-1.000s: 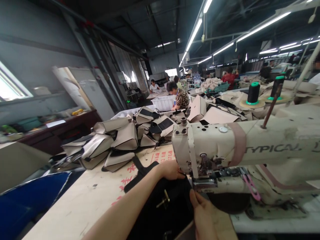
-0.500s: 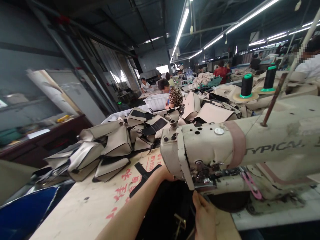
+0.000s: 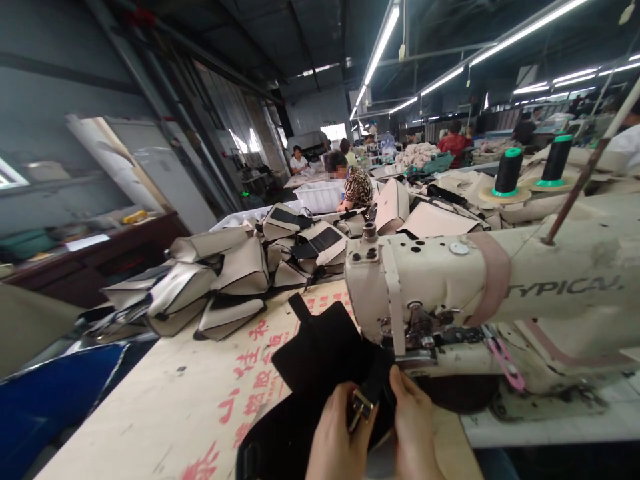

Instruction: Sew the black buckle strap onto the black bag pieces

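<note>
A black bag piece [image 3: 320, 353] lies on the table under the head of a cream sewing machine [image 3: 450, 280]. A brass buckle [image 3: 359, 405] sits on its near edge. My left hand [image 3: 334, 437] pinches the black piece at the buckle. My right hand [image 3: 413, 423] grips the same piece just right of the buckle, its fingertips close below the presser foot [image 3: 413, 357]. Both hands are side by side at the bottom of the view.
A heap of beige and black bag parts [image 3: 235, 267] covers the table's far side. Cardboard with red characters [image 3: 250, 373] lies under the work. Two black thread cones [image 3: 507, 172] stand behind the machine. A blue sheet [image 3: 55, 393] lies at left. Other people sit at far tables.
My left hand has drawn back from behind the machine head to the near edge beside my right hand. The black piece now lies spread out to the left of the needle.
</note>
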The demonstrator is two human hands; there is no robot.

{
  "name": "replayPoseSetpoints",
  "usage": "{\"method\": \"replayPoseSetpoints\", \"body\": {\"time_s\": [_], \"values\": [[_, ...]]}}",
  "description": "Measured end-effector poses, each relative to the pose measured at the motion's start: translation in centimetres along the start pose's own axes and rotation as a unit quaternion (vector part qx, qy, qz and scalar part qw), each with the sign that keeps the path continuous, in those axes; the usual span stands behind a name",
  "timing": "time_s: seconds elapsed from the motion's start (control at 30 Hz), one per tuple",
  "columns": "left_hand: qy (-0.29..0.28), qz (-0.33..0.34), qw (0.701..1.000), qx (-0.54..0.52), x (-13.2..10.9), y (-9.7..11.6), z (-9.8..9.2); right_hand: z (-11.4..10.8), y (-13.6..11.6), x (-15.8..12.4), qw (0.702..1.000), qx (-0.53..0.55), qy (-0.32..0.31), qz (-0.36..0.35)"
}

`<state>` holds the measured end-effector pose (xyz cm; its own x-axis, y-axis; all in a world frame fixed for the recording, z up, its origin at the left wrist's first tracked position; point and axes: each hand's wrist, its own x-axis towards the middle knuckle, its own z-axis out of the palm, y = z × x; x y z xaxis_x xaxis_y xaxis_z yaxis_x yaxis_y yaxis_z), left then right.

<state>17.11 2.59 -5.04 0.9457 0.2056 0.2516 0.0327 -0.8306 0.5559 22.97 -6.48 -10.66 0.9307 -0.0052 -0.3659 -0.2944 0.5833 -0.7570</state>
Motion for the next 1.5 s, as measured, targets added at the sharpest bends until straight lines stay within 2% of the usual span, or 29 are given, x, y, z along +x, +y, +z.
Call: {"method": "replayPoseSetpoints", "body": {"time_s": [0.07, 0.13, 0.23, 0.33, 0.43, 0.53, 0.63, 0.7, 0.77, 0.8, 0.83, 0.87, 0.9, 0.93, 0.97, 1.07, 1.27, 1.4, 1.43, 1.5], "values": [[-0.04, -0.096, 0.993, -0.053, 1.0, 1.6, 1.8, -0.1, 0.2, 0.1, 1.0, 0.014, -0.006, 0.003], [-0.045, -0.14, 0.987, -0.059, 2.7, 3.1, 2.9, -0.2, 0.3, 0.1, 0.999, 0.031, -0.024, 0.006], [-0.031, -0.141, 0.989, 0.008, 4.4, 4.2, 3.7, -0.3, 0.6, 0.3, 0.998, 0.041, -0.039, 0.004], [-0.029, -0.139, 0.984, 0.112, 4.8, 4.3, 4.2, -0.4, 1.0, 0.5, 0.999, 0.038, -0.039, -0.004], [-0.039, -0.175, 0.976, 0.121, 4.9, 4.1, 4.4, -0.4, 1.4, 0.7, 0.999, 0.011, -0.03, -0.01], [-0.051, -0.176, 0.982, 0.041, 5.1, 3.3, 4.4, -0.5, 1.3, 0.9, 0.999, -0.036, -0.03, -0.027], [-0.027, -0.135, 0.984, -0.111, 5.4, 1.9, 4.4, -1.2, 0.2, 0.9, 0.989, -0.119, -0.043, -0.079], [-0.013, -0.138, 0.976, -0.169, 5.5, 1.1, 4.6, -1.8, -1.0, 0.8, 0.974, -0.184, -0.046, -0.122], [-0.018, -0.142, 0.973, -0.18, 5.5, 0.6, 4.7, -2.2, -2.1, 0.5, 0.931, -0.297, -0.049, -0.207], [-0.023, -0.137, 0.975, -0.176, 5.6, 0.5, 4.8, -2.2, -2.6, 0.4, 0.89, -0.372, -0.049, -0.258], [-0.027, -0.132, 0.976, -0.169, 5.6, 0.4, 4.8, -2.1, -3.0, 0.2, 0.837, -0.452, -0.048, -0.305], [-0.03, -0.128, 0.978, -0.161, 5.6, 0.5, 4.8, -2.0, -3.4, 0.1, 0.781, -0.523, -0.047, -0.337], [-0.033, -0.126, 0.979, -0.155, 5.7, 0.6, 4.7, -1.8, -3.6, 0.1, 0.737, -0.576, -0.046, -0.351], [-0.033, -0.126, 0.98, -0.151, 5.7, 0.8, 4.6, -1.7, -3.8, 0.1, 0.716, -0.604, -0.047, -0.347], [-0.031, -0.128, 0.98, -0.149, 5.7, 1.0, 4.5, -1.5, -3.8, 0.2, 0.71, -0.616, -0.052, -0.339], [-0.022, -0.122, 0.981, -0.149, 5.7, 1.3, 4.2, -1.6, -3.4, 1.0, 0.739, -0.591, -0.07, -0.316], [-0.031, -0.109, 0.982, -0.153, 5.7, 0.6, 3.9, -2.0, -0.9, 2.4, 0.839, -0.471, -0.083, -0.259], [-0.047, -0.103, 0.983, -0.142, 5.5, 0.3, 3.9, -1.7, -0.4, 2.0, 0.935, -0.308, -0.077, -0.159], [-0.044, -0.099, 0.985, -0.132, 5.5, 0.4, 4.0, -1.7, -0.5, 1.9, 0.952, -0.265, -0.077, -0.132], [-0.036, -0.096, 0.99, -0.101, 5.3, 0.7, 4.0, -1.7, -1.0, 1.5, 0.967, -0.22, -0.078, -0.102]]}}
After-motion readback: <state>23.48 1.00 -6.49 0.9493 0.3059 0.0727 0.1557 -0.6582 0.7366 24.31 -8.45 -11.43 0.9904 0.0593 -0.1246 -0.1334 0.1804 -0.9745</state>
